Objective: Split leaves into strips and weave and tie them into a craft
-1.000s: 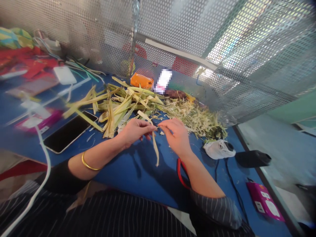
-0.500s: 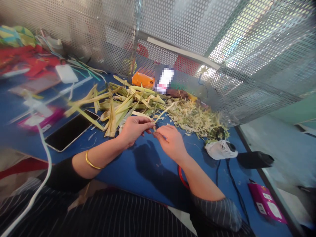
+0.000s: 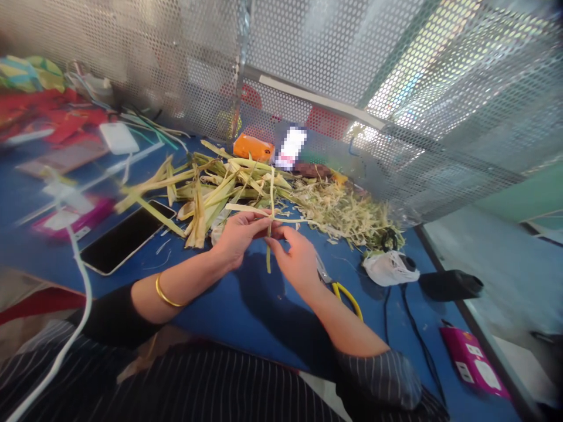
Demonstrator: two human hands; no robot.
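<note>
Above the front of the blue table, pale green leaf strips [image 3: 272, 190] form a cross between my hands, with ends pointing up, left, right and down. My left hand [image 3: 243, 235] pinches them near the crossing, thumb and fingers closed. My right hand [image 3: 295, 258] is closed on the strips just right of and below that spot, its fingertips close to the left ones. Scissors [image 3: 349, 298] with yellow handles lie partly hidden under my right wrist. Behind my hands is a heap of long yellowish-green leaves [image 3: 224, 187]; right of it lies a pile of shredded leaf bits [image 3: 347, 211].
A dark-screened phone [image 3: 127, 237] lies left of my hands. An orange packet [image 3: 253, 147] and a lit, blurred-out screen [image 3: 291, 146] stand by the perforated metal panel [image 3: 316, 47]. At right are a white plastic-wrapped item [image 3: 389, 268], a black cylinder [image 3: 451, 285] and a magenta pack [image 3: 475, 360].
The strips, bunched at my fingertips before, now spread as a cross with one end hanging down. My right hand has shifted slightly down and left, and yellow scissor handles show beside its wrist.
</note>
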